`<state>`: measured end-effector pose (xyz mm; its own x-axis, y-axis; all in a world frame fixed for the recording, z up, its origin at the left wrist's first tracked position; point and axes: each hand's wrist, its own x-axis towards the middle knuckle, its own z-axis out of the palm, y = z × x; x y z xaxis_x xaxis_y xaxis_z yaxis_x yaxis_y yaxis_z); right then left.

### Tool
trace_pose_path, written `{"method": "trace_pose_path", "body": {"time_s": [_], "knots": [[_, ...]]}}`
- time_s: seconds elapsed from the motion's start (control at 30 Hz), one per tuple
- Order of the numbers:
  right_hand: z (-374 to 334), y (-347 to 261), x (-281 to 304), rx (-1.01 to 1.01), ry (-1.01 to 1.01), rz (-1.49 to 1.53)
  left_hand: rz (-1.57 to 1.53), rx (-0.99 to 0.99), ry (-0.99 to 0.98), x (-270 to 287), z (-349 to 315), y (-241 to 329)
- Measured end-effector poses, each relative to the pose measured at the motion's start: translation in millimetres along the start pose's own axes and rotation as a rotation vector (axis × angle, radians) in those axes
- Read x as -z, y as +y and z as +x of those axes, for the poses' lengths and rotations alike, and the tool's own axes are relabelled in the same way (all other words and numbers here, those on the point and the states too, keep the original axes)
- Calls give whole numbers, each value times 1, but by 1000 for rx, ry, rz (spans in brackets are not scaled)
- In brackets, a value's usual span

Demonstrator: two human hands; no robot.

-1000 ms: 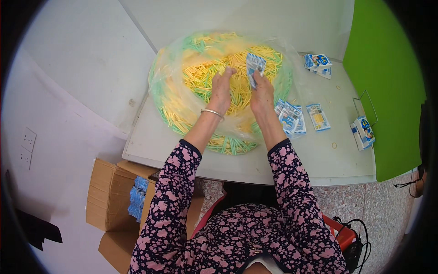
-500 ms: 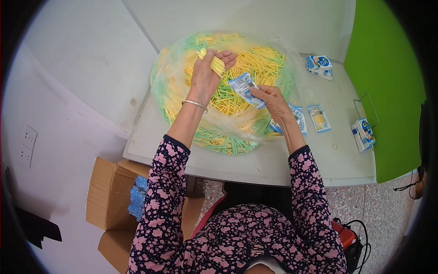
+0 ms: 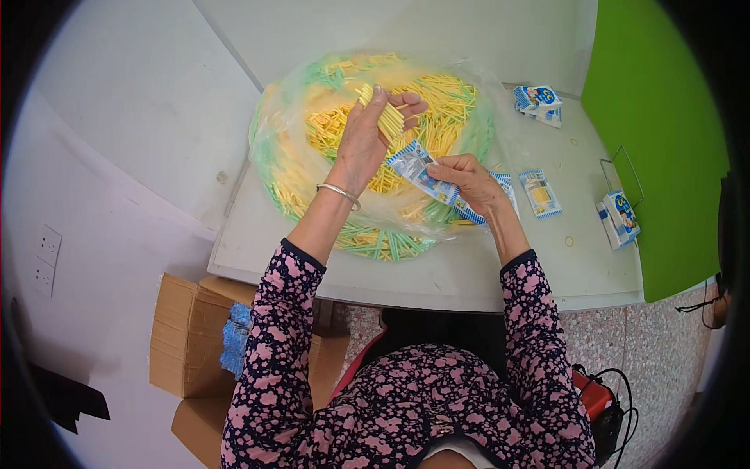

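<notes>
My left hand is closed round a bundle of thin yellow sticks, with its fingers curled toward the right. Just below and right of it, my right hand pinches a small blue and white packet between thumb and fingers. The packet's upper end lies close to the lower end of the bundle; whether they touch I cannot tell. Beneath both hands a big clear plastic bag stands open, full of loose yellow and green sticks. Partly behind my right wrist lie more blue and white packets.
On the white table a single packet lies to the right. Banded packet stacks stand at the back and by the green panel. Rubber bands lie nearby. A cardboard box with blue packets stands lower left.
My left hand has moved right and slightly down with the yellow sticks, nearer the packet. The packet in my right hand has shifted slightly left and down. The whole view has shifted a little.
</notes>
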<state>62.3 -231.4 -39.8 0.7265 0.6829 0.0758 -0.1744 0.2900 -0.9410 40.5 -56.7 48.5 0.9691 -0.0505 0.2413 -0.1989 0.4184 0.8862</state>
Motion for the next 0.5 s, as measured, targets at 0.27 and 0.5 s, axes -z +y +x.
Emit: {"method": "trace_pose_path", "body": {"time_s": [0.27, 0.5], "knots": [[-8, -1, -3, 9, 25, 69, 116, -71, 1, -10, -14, -14], [-14, 4, -3, 16, 68, 58, 177, -173, 13, -17, -27, -17]]}}
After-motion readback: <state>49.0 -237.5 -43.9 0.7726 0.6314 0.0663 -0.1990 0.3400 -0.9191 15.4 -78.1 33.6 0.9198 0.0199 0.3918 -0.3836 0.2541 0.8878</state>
